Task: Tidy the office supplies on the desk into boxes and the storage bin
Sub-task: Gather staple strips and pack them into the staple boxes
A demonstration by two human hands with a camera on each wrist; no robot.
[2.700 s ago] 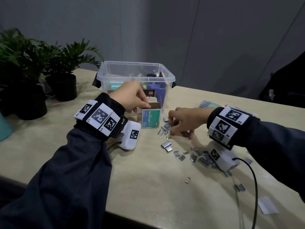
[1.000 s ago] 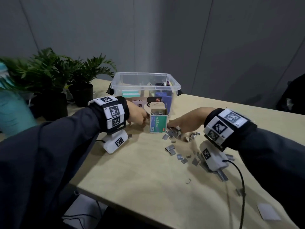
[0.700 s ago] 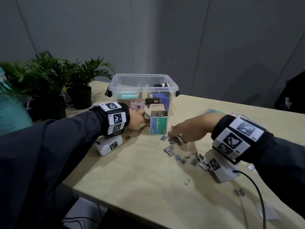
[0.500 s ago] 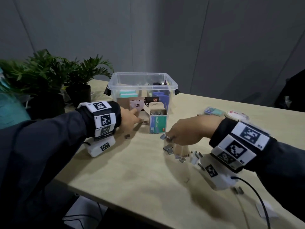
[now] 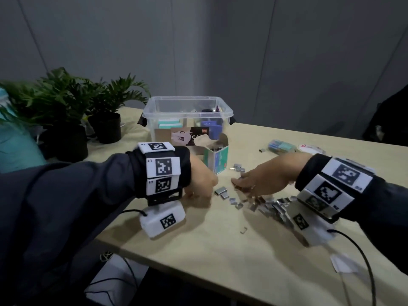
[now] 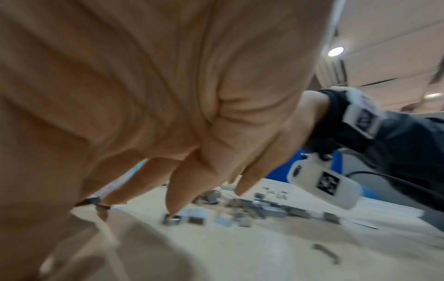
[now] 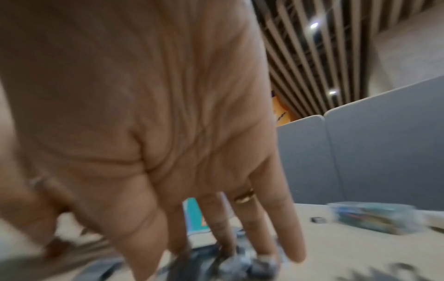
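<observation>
1. Two hands work low over the bench (image 5: 220, 250) in the head view. The left hand (image 5: 202, 181) is curled with its fingers down at the wood, just left of the scattered staples (image 5: 260, 203); what it holds, if anything, is hidden. The right hand (image 5: 262, 181) lies palm down with straight fingers on the heap. A small open box (image 5: 217, 159) with staples inside stands just behind the hands, in front of the clear bin (image 5: 187, 115). Potted plants (image 5: 84, 100) stand at far left, and a clear case (image 5: 281, 146) lies well to the right.
2. Left wrist view: the left hand (image 6: 149, 98) points its fingertips (image 6: 179, 201) down, one touching a staple strip; I cannot tell whether it grips one. More staples (image 6: 259, 209) lie beyond, under the right hand (image 6: 295, 136).
3. Right wrist view, blurred: the right hand (image 7: 156, 123) is flat and released, its fingertips (image 7: 257, 243) on the staples (image 7: 230, 264), with the box (image 7: 195, 216) behind.
</observation>
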